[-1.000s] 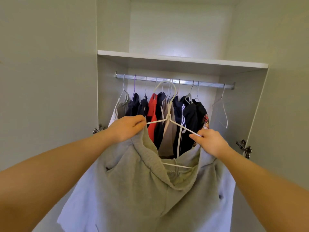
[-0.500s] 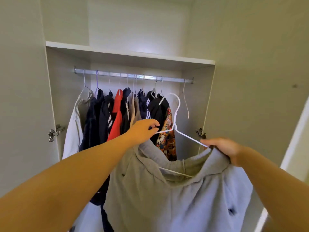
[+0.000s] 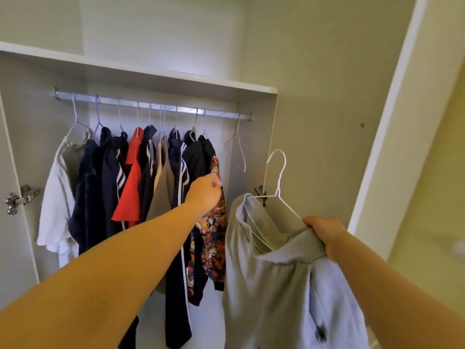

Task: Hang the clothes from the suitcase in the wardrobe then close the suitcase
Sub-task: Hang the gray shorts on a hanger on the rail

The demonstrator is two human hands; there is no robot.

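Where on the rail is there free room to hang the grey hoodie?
Bare rail for the grey hoodie shows between the black garment and the empty hanger, near the right wall. From the white shirt to the black garment the hangers are crowded.

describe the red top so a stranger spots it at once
Inside the open wardrobe, a row of clothes hangs from the metal rail. Left of the row's middle hangs the red top, the only plain red piece, between navy garments with white stripes.
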